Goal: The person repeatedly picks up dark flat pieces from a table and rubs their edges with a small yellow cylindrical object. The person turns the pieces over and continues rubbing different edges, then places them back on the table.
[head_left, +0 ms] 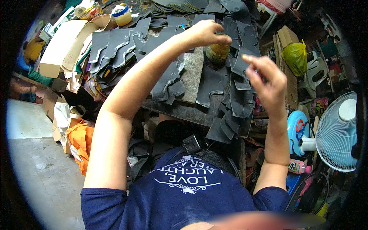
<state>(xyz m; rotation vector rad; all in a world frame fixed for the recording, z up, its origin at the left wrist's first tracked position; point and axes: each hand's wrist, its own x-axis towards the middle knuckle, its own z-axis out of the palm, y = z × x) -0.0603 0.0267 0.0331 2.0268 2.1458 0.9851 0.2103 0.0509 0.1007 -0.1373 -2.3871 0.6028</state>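
My left hand (pixel 211 33) is curled above a stained, yellowish jar (pixel 217 53), its fingers bent in toward the palm. Whatever lies between those fingers is hidden. To the right, my right hand (pixel 268 78) is raised over the table's right side, blurred, with its index finger pointing left and the others bent. Whether it holds anything does not show. Under it lies a stack of dark grey cut sheet pieces (pixel 242 101). A single notched grey piece (pixel 211 86), with a pale line along its cut edge, rests in front of the jar beside a worn light-grey slab (pixel 191 71).
More grey pieces (pixel 115 46) overlap on the left and far side of the table. A blue-and-white tub (pixel 122 15) stands at the back left near cardboard (pixel 63 46). On the right are a white fan (pixel 337 130), red-handled scissors (pixel 300 127) and a yellow-green bag (pixel 295 57).
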